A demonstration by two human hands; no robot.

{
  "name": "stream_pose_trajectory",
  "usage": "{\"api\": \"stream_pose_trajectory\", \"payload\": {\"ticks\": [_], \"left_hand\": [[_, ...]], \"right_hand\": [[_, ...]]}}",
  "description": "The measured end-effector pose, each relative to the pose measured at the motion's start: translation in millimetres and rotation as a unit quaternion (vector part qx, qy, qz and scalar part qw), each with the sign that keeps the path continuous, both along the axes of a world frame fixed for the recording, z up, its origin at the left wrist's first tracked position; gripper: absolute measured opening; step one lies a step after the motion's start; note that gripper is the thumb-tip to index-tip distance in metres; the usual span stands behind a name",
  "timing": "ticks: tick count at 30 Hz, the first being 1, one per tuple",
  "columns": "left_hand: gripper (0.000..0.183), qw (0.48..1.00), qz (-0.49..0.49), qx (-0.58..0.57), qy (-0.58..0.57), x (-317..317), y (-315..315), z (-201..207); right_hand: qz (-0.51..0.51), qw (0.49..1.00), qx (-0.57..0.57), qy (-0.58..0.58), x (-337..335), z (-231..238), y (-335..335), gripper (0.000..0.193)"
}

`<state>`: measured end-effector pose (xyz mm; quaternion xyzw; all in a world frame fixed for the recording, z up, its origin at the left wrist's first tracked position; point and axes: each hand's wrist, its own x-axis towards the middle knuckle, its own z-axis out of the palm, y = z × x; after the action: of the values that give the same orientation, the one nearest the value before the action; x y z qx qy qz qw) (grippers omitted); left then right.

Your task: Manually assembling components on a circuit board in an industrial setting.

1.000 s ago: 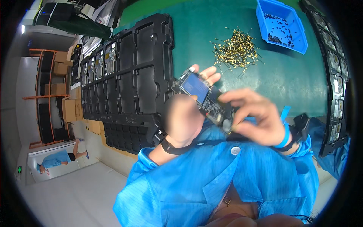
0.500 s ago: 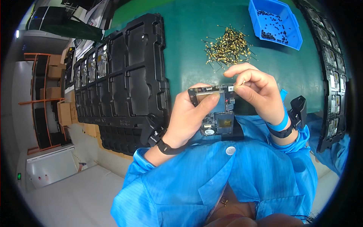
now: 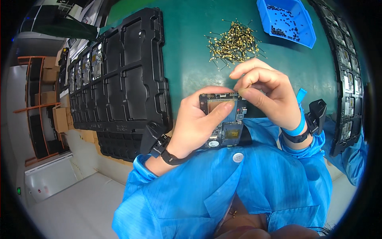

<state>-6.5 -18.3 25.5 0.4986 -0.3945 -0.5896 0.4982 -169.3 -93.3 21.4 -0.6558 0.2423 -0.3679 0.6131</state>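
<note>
Head view. The left hand (image 3: 197, 123) grips a small rectangular blue-and-black circuit board (image 3: 223, 119) from its left side, fingers curled behind it and the thumb pressed flat across its upper face. The board sits close to the chest, just above the blue smock (image 3: 238, 187), at the near edge of the green work surface (image 3: 187, 51).

The right hand (image 3: 266, 93) hovers at the board's top right corner, thumb and forefinger pressed together in a fine pinch. What lies between them is too small to tell — possibly one of the thin gold-coloured pins (image 3: 232, 42) heaped on the surface beyond the hands.

Judged procedure: keep the board steady against the left thumb, hold it level, and bring the pinch straight down to the top edge — a tilted approach would likely miss or bend a fine part.

Containers and stock:
- Blue plastic bin (image 3: 288, 22), upper right, holding small dark parts.
- Large black moulded tray (image 3: 127, 75), left of the hands, its near compartments bare, the far-left ones loaded with boards.
- Second black tray strip (image 3: 348, 91), right rim, loaded.
- Brown cardboard boxes (image 3: 49, 97) on orange shelving, far left.

No label is legible.
</note>
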Motion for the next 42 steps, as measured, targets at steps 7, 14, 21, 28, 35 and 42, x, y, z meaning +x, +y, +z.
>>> {"api": "stream_pose_trajectory", "payload": {"ticks": [7,14,21,28,35,42], "left_hand": [[0.022,1.0,0.008,0.017,-0.015,-3,2,2],[0.021,0.999,0.009,0.017,-0.034,-4,2,2],[0.021,0.999,0.013,0.024,-0.025,-4,-1,1],[0.023,0.999,0.008,0.021,-0.032,-3,2,0],[0.02,0.999,0.009,0.015,-0.027,-7,2,0],[0.024,0.999,-0.006,0.013,-0.04,-5,2,-1]], "right_hand": [[0.009,0.995,-0.089,0.053,1,-2,-2,0.003],[0.007,0.991,-0.116,0.065,1,-1,-3,0.004],[0.015,0.988,-0.138,0.066,1,-3,-9,0.004],[0.036,0.985,-0.151,0.07,0,-2,-9,0.004],[0.051,0.98,-0.177,0.074,-2,-1,-11,0.005],[0.041,0.98,-0.18,0.079,-2,-1,-11,0.006]]}}
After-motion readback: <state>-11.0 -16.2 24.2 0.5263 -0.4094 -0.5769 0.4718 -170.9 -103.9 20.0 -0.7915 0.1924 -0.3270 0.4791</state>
